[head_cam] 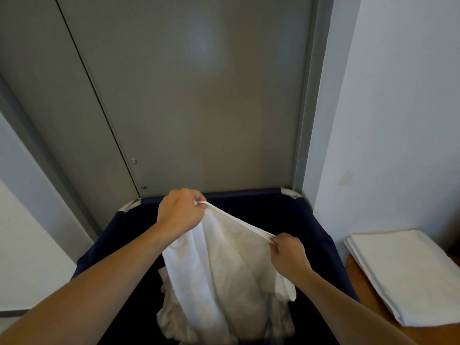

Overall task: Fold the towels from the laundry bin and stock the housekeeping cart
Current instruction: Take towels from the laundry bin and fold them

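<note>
Folded towels point(403, 275) beside bin point(321, 227)

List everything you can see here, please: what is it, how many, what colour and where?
towel: one, white, held up by its top edge over the bin
crumpled towels: a heap, count unclear, white, down inside the bin
laundry bin: one, dark blue fabric, in front of the door
folded towels: a flat stack, count unclear, white, at right on the wooden surface
wooden surface: one, brown, right of the bin
door: grey, behind the bin
wall: white, at right
hands: two; left hand and right hand each pinch the towel's top edge
</note>
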